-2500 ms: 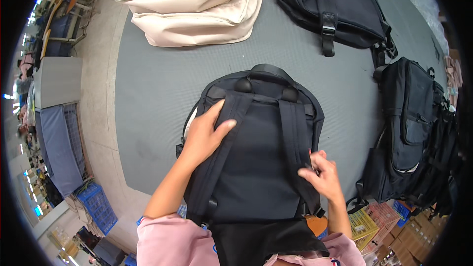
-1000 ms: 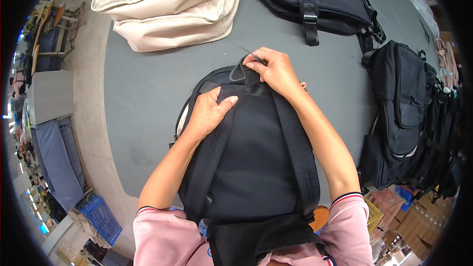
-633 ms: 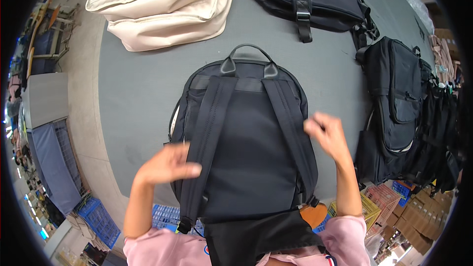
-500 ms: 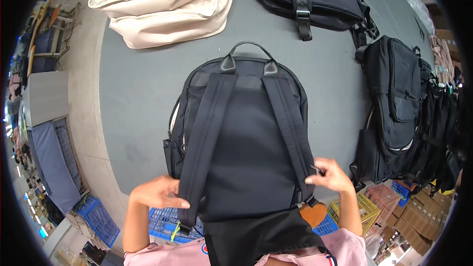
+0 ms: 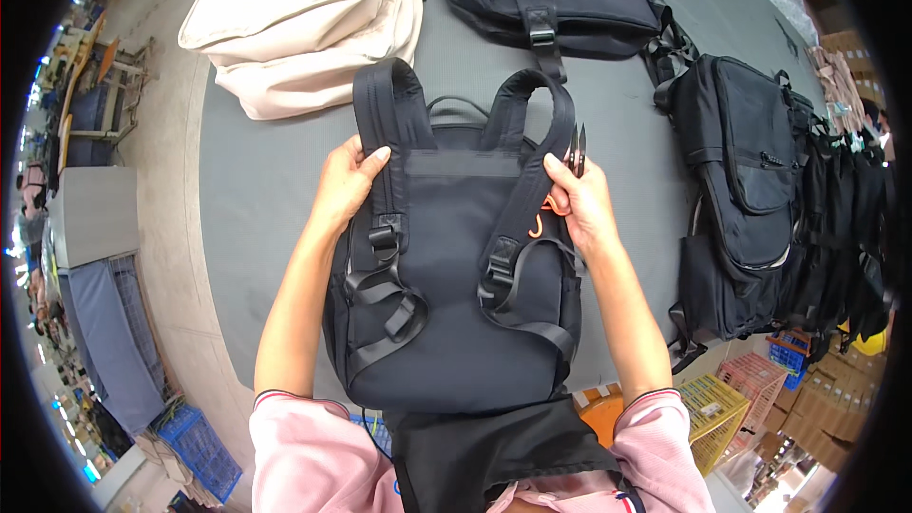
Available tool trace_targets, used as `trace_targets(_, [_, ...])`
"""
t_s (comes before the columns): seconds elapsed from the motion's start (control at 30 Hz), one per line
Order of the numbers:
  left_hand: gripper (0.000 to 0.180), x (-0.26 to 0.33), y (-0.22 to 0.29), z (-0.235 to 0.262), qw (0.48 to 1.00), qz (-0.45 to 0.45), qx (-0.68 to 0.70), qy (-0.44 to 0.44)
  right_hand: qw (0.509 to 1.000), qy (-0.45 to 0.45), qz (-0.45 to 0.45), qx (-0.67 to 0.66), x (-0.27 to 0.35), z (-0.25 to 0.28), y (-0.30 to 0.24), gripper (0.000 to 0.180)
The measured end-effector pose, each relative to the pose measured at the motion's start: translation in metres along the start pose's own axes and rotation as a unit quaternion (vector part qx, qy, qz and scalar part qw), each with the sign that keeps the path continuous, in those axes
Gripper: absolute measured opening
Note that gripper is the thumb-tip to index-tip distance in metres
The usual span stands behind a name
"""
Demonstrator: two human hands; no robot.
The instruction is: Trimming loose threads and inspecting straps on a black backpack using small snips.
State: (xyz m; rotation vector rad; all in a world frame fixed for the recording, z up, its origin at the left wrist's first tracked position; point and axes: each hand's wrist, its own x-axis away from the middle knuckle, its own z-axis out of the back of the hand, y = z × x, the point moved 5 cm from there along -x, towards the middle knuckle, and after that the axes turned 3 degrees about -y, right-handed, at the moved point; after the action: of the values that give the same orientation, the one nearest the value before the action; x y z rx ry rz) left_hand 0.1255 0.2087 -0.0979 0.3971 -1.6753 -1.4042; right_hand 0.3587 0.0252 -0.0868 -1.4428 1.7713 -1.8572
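Observation:
A dark navy backpack (image 5: 456, 361) lies on the grey table right before me, its back panel facing up and its top handle (image 5: 461, 101) pointing away. My left hand (image 5: 346, 185) is closed on the left shoulder strap (image 5: 388, 133), thumb on top. In my right hand (image 5: 589, 207) is the right shoulder strap (image 5: 524, 192), together with small scissors (image 5: 579, 147) whose dark pointed blades stick up past the fingers; part of an orange handle shows below. Both straps arch up at their far ends. Their webbing and buckles (image 5: 501, 261) hang loose over the lower panel.
A cream backpack (image 5: 294, 28) sits at the far left of the grey table (image 5: 271, 256). Black backpacks lie at the far middle (image 5: 589, 5) and the right edge (image 5: 736, 180), with several more hanging beyond. Blue (image 5: 199, 451), yellow (image 5: 717, 408) and pink (image 5: 755, 375) crates stand below.
Both hands have moved away from me up the straps. The straps, flat before, are now folded up into arches, exposing buckles and webbing. The scissors have come into clear view.

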Motion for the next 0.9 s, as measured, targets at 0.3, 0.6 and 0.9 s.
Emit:
trace_targets(0.3, [0.022, 0.015, 0.01, 0.005, 1.0, 0.002, 0.026, -0.01, 0.799, 0.155, 0.465, 0.348, 0.049, -0.039, -0.043, 0.047])
trace_targets(0.6, [0.031, 0.048, 0.03, -0.015, 0.992, 0.028, 0.119, -0.041, 0.885, -0.149, 0.297, 0.326, 0.055, -0.115, -0.022, 0.019])
trace_targets(0.9, [0.037, 0.143, 0.027, -0.029, 0.992, -0.07, -0.108, -0.016, 0.965, -0.219, 0.041, 0.141, 0.082, -0.121, -0.008, 0.017])
